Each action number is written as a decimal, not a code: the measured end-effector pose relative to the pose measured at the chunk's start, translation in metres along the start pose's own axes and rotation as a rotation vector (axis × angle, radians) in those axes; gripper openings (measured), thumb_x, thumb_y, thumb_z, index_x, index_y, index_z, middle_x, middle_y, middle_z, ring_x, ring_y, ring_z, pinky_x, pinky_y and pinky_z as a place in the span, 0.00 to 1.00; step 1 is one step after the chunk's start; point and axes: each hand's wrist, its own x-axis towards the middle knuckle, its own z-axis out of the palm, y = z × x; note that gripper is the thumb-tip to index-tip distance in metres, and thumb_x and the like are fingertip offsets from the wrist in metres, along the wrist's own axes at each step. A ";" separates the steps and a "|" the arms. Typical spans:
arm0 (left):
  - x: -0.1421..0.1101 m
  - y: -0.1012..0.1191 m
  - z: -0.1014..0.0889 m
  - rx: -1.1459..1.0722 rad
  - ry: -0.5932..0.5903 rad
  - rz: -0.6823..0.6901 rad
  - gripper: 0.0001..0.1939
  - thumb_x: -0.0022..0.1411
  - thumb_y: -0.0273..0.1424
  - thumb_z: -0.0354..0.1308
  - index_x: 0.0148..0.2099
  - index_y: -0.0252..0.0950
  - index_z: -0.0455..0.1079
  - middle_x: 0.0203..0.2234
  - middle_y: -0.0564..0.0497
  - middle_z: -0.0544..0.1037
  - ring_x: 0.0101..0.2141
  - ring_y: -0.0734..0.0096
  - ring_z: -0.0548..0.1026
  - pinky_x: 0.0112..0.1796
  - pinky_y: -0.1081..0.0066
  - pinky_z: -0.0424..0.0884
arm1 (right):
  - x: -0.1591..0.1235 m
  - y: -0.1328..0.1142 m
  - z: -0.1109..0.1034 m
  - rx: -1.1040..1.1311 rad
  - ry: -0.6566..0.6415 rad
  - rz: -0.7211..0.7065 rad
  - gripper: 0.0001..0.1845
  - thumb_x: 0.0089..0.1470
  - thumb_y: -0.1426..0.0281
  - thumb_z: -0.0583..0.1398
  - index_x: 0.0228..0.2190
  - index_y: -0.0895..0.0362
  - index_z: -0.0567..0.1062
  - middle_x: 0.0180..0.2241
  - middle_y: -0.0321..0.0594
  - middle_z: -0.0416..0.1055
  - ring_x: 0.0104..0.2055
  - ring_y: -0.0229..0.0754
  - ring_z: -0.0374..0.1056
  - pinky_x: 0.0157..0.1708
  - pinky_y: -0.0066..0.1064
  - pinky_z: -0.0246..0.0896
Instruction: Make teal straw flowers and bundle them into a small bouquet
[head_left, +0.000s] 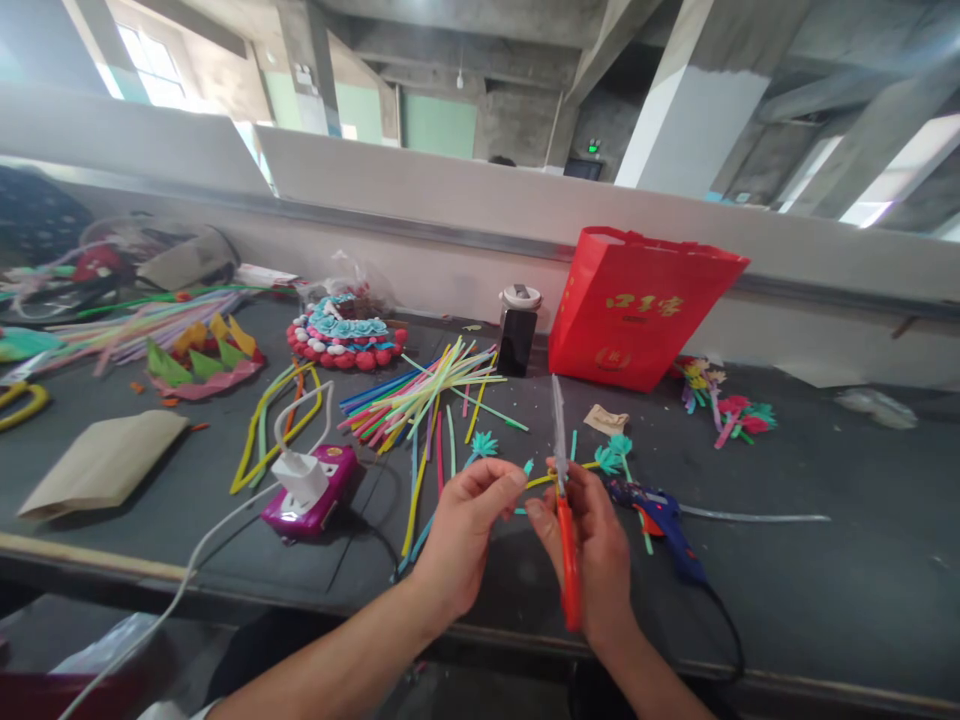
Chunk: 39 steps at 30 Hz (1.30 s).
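Head view: from where I stand, the left hand (474,515) pinches a small teal piece (529,467) at its fingertips, just left of the scissors (567,545). The right hand (598,545) is closed round their orange handles; the blades (559,425) point away from the body, toward the partition (450,190). Piece and blades are near but apart, above the dark tabletop (862,590).

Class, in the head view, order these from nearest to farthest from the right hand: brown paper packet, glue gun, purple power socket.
1. Glue gun, just right of the right hand
2. Purple power socket, left of the left hand
3. Brown paper packet, further left
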 end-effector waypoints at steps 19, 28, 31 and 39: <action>0.001 -0.006 -0.001 0.487 -0.192 0.068 0.08 0.56 0.33 0.61 0.28 0.34 0.73 0.20 0.54 0.69 0.24 0.75 0.65 0.28 0.74 0.60 | 0.014 -0.009 -0.014 0.334 -0.055 0.219 0.24 0.49 0.66 0.67 0.47 0.52 0.69 0.28 0.31 0.73 0.21 0.33 0.65 0.19 0.23 0.62; 0.007 0.000 -0.009 0.014 -0.341 -0.390 0.07 0.51 0.30 0.67 0.29 0.31 0.75 0.20 0.53 0.72 0.21 0.80 0.67 0.26 0.77 0.62 | 0.013 -0.012 -0.016 0.492 -0.152 0.285 0.24 0.50 0.65 0.67 0.47 0.51 0.67 0.25 0.27 0.68 0.17 0.30 0.59 0.15 0.22 0.57; 0.007 0.000 -0.008 -0.022 -0.339 -0.396 0.07 0.50 0.29 0.68 0.28 0.31 0.74 0.18 0.54 0.71 0.20 0.81 0.66 0.26 0.77 0.62 | 0.012 -0.015 -0.014 0.435 -0.123 0.235 0.22 0.52 0.64 0.65 0.48 0.52 0.67 0.26 0.28 0.69 0.18 0.31 0.60 0.16 0.23 0.58; 0.011 0.007 -0.012 -0.110 -0.113 -0.074 0.06 0.54 0.30 0.67 0.30 0.35 0.73 0.19 0.57 0.68 0.23 0.80 0.64 0.28 0.78 0.60 | 0.003 0.000 -0.010 -0.201 -0.084 -0.164 0.23 0.55 0.69 0.60 0.52 0.52 0.64 0.43 0.41 0.71 0.40 0.43 0.70 0.42 0.36 0.68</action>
